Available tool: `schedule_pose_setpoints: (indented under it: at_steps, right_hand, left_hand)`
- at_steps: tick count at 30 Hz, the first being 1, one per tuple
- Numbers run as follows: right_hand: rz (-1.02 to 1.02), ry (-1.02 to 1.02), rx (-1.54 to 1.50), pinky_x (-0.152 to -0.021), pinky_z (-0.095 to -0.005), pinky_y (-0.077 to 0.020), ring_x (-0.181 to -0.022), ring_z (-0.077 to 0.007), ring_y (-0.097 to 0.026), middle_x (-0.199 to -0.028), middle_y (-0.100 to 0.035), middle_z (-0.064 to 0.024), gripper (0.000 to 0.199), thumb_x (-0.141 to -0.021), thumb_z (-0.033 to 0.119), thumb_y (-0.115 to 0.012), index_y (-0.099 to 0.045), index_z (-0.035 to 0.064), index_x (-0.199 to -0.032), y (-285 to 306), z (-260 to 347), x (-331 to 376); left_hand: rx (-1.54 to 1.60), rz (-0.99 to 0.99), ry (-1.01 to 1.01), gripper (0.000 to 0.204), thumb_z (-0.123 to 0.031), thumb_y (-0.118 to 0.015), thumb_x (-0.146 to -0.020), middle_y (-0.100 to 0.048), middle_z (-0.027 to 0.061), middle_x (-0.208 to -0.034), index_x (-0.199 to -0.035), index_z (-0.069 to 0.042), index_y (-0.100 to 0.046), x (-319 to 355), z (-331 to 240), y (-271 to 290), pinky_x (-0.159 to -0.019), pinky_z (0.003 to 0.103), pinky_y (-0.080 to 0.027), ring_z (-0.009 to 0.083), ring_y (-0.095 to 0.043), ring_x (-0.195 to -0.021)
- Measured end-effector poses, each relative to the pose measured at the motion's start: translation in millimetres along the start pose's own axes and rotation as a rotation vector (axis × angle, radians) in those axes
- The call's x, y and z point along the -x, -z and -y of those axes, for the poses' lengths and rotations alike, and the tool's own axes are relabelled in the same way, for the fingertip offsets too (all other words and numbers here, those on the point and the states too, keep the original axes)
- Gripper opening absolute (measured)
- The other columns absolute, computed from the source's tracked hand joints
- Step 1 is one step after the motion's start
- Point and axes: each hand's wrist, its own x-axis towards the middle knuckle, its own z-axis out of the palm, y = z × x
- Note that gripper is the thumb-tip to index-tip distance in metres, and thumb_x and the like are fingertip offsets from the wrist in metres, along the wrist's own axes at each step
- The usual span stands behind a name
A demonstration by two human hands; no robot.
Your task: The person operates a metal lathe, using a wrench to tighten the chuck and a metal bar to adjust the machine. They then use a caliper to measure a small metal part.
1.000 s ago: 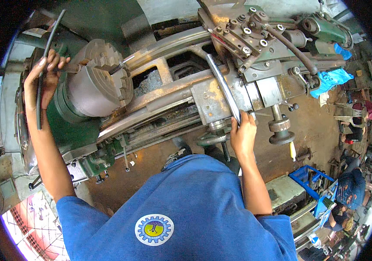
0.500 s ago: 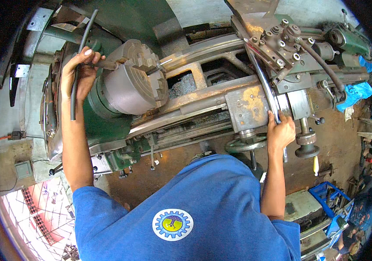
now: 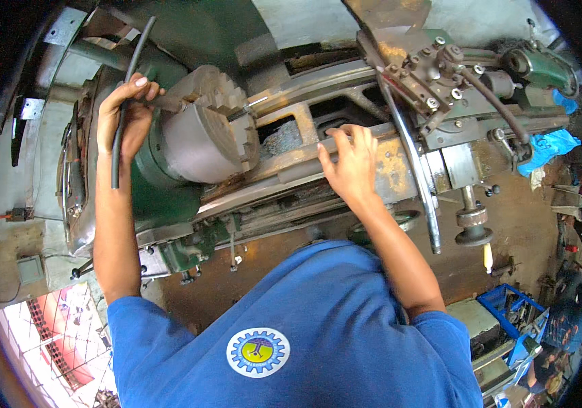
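At the left, my left hand point(image 3: 129, 122) is closed around a T-handled chuck key point(image 3: 140, 49), its long dark crossbar lying along my palm and wrist. The key's shaft meets the side of the grey lathe chuck point(image 3: 199, 146); my fingers partly cover it. A thin metal rod point(image 3: 257, 101) sticks out from the chuck jaws. My right hand point(image 3: 353, 163) is empty, fingers apart, over the front of the lathe bed beside the carriage point(image 3: 391, 166). Right of it, a long shiny metal bar point(image 3: 417, 163) lies slanted across the carriage.
The tool post point(image 3: 434, 71) with its long lever stands on the carriage, and the green tailstock point(image 3: 546, 68) is at the far right. Metal chips point(image 3: 283, 138) lie in the bed opening. Blue cloth point(image 3: 546, 151) hangs at right, above a blue crate point(image 3: 502, 306).
My right hand has let go of the shiny bar and moved left and up to the lathe bed. My left hand still holds the chuck key in about the same place.
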Motion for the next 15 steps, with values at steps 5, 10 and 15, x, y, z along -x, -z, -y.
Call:
schedule_pose_setpoints:
  at_steps: [5, 10, 15]
  right_hand:
    - [0.032, -0.103, 0.33, -0.093, -0.0549, -0.0412, -0.11, -0.0394, -0.053, -0.112, -0.059, -0.0205, 0.025, -0.077, 0.022, -0.072, -0.068, 0.0064, -0.097, 0.0, -27.9, 6.7]
    - [0.039, -0.224, 0.146, -0.098, -0.0513, -0.0419, -0.113, -0.0388, -0.048, -0.117, -0.053, -0.0206, 0.036, -0.077, 0.02, -0.074, -0.063, 0.0021, -0.107, 47.3, -45.6, 38.1]
    - [-0.031, -0.23, 0.029, -0.094, -0.0472, -0.0436, -0.106, -0.0355, -0.052, -0.109, -0.055, -0.0156, 0.026, -0.083, 0.018, -0.071, -0.063, 0.0043, -0.105, 67.4, -41.6, 57.0]
  left_hand:
    - [-0.133, -0.283, -0.005, 0.031, -0.018, -0.067, -0.092, -0.062, 0.0092, -0.101, -0.114, 0.0, -0.058, 2.6, 9.9, 56.6, -0.102, 0.039, -0.043, 0.0228, -0.058, -0.102]
    - [-0.22, -0.255, -0.002, 0.049, -0.027, -0.065, -0.095, -0.06, 0.0094, -0.108, -0.132, 0.002, -0.053, -14.8, 12.4, 89.8, -0.101, 0.037, -0.042, 0.0208, -0.056, -0.106]
    - [-0.133, -0.092, -0.029, 0.029, -0.022, -0.07, -0.093, -0.045, 0.0002, -0.078, -0.111, -0.003, -0.057, -31.6, 21.0, 93.7, -0.086, 0.03, -0.04, 0.0134, -0.047, -0.078]
